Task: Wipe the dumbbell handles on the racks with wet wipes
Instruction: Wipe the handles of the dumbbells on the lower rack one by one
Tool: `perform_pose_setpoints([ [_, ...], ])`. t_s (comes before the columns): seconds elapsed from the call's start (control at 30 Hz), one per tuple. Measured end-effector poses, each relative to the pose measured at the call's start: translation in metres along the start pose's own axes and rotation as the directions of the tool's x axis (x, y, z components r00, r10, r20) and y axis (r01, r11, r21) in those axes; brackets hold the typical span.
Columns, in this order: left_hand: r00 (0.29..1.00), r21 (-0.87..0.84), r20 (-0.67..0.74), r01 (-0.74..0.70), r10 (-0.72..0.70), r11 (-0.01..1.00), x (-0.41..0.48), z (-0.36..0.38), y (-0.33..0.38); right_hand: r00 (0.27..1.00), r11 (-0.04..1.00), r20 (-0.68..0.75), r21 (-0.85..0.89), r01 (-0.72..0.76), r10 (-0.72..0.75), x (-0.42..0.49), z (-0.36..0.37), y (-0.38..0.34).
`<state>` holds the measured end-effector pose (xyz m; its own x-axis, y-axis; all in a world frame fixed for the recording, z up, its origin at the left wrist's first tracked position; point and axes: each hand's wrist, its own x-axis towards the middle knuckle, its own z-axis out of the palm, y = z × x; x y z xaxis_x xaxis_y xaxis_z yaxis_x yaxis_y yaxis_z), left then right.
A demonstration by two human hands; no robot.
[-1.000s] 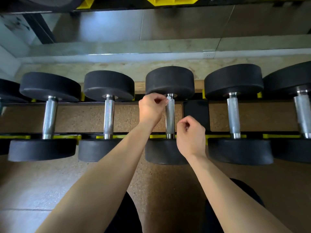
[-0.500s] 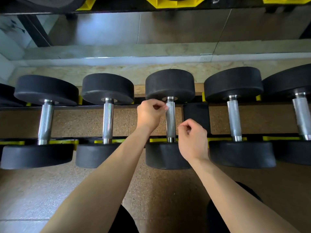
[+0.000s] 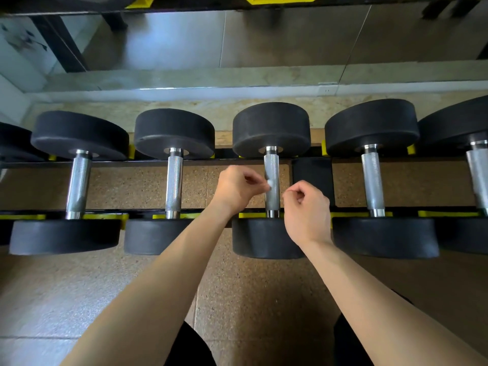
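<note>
Rack (image 3: 311, 178) holds dumbbells (image 3: 272, 128) (left hand (image 3: 237, 188) pinches wipe (image 3: 270, 183)).

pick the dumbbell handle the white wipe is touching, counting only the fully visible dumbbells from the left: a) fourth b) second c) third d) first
c: the white wipe sits pressed against the side of the third handle, about midway along its length; the other handles have nothing on them.

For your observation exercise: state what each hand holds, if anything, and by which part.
Left hand pinches a wipe against the handle; which part cannot be told. Right hand: curled, nothing seen in it.
</note>
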<state>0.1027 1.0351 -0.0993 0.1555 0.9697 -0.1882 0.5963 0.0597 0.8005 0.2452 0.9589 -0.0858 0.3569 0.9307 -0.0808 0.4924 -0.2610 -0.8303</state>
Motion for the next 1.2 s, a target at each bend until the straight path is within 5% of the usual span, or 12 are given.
perform_pose_setpoints([
  [0.17,0.973,0.133,0.23,-0.045,0.013,0.99,-0.01,-0.007,-0.006,0.999,1.0,-0.029,-0.001,0.012,-0.012,0.001,0.001,0.002],
  [0.37,0.998,0.022,-0.052,-0.046,0.047,0.999,0.005,-0.001,0.0,0.999,0.999,-0.026,0.001,0.033,-0.033,0.002,0.002,0.004],
  [0.53,0.977,0.193,0.214,-0.046,0.004,0.98,-0.008,-0.006,-0.008,0.999,0.999,-0.03,-0.016,0.032,-0.032,0.004,0.004,0.006],
  [0.63,0.967,0.244,0.255,-0.041,-0.023,0.969,-0.008,-0.01,0.001,0.999,0.999,-0.02,-0.01,0.043,-0.043,0.004,0.003,0.005],
  [0.7,0.985,0.214,0.173,-0.061,0.024,0.975,-0.007,-0.011,0.007,0.998,0.998,0.012,-0.019,0.055,-0.055,0.006,0.003,0.007],
  [0.8,0.997,-0.018,-0.032,-0.073,0.073,0.997,-0.014,-0.003,0.009,0.989,0.996,0.135,-0.042,0.073,-0.067,0.013,0.002,0.008],
  [0.93,0.992,-0.322,-0.129,-0.059,0.018,0.945,-0.024,0.014,0.01,0.953,0.984,0.245,0.084,0.16,-0.176,0.029,-0.008,0.005],
  [1.03,0.979,-0.345,-0.204,-0.075,0.004,0.936,-0.025,0.02,0.01,0.944,0.973,0.269,0.177,0.147,-0.191,0.043,-0.013,0.006],
  [1.2,0.891,-0.363,-0.393,0.079,-0.23,0.928,-0.024,0.027,0.004,0.921,0.923,0.062,-0.013,0.386,-0.384,0.073,-0.006,0.005],
])
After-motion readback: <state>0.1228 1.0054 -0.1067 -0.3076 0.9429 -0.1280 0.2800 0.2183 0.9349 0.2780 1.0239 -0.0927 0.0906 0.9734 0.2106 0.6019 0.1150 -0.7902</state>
